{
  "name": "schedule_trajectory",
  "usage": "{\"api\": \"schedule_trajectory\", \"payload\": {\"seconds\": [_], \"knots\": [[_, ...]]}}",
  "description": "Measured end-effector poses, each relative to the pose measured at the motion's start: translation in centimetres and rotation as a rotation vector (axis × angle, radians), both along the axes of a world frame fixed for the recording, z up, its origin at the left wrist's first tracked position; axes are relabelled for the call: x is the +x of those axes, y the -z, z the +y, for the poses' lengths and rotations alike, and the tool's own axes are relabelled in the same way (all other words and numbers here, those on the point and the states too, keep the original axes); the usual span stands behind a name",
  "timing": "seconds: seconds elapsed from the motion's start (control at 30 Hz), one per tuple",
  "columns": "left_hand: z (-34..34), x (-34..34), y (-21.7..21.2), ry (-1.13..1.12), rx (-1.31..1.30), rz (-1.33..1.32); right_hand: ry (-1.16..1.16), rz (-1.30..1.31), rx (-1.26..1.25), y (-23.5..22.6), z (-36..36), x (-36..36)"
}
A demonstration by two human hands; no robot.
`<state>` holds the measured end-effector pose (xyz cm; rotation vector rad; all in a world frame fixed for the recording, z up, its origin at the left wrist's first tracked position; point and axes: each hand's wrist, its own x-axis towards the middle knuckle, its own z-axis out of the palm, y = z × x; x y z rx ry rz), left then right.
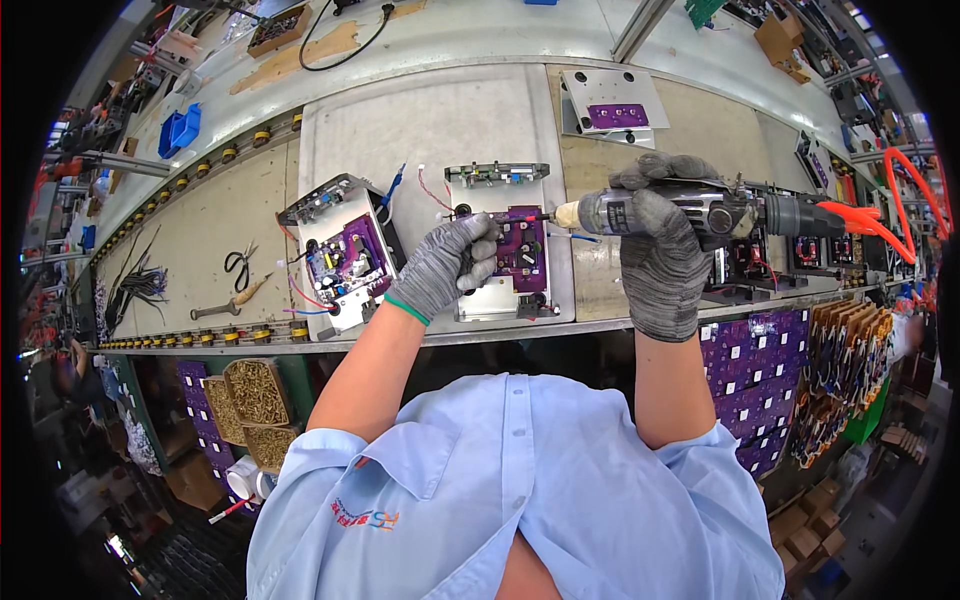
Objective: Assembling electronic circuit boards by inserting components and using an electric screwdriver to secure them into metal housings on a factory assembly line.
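My right hand, in a grey knit glove, is wrapped round an air screwdriver lying level, its bit pointing left. The bit reaches my left hand, also gloved, whose fingers are curled together by the tip; what they pinch is hidden. Beneath them lies a purple circuit board on a metal chassis plate, with a panel of connectors at its far end. Left of it stands a second chassis with a purple board, and loose blue and red wires beside it.
Pliers and a wrench lie on the left, near a wire bundle. A metal plate with a purple board lies far right. An orange air hose trails right. Screw boxes hang below the bench edge.
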<state>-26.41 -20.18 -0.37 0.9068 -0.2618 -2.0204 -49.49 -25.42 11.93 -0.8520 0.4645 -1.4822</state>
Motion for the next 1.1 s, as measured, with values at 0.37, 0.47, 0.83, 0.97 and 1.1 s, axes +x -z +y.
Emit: {"api": "schedule_trajectory", "payload": {"seconds": [0.37,0.47,0.83,0.97,1.1], "knots": [[0.4,-1.1,-3.0,0.087,-0.028,-0.179,0.000,0.016,0.010,-0.8,0.9,-1.5],[0.4,-1.3,-2.4,-0.016,0.068,-0.070,-0.003,-0.002,0.008,-0.7,0.9,-1.3],[0.9,-2.0,-1.5,-0.101,0.155,0.122,-0.057,-0.005,-0.005,0.1,1.3,-1.3],[1.1,-2.5,-1.9,-0.168,0.159,0.110,0.051,0.069,-0.038,-0.6,1.6,-0.2],[1.1,-3.0,-2.8,-0.141,0.044,-0.026,-0.008,0.013,-0.103,-0.8,1.4,-0.3]]}}
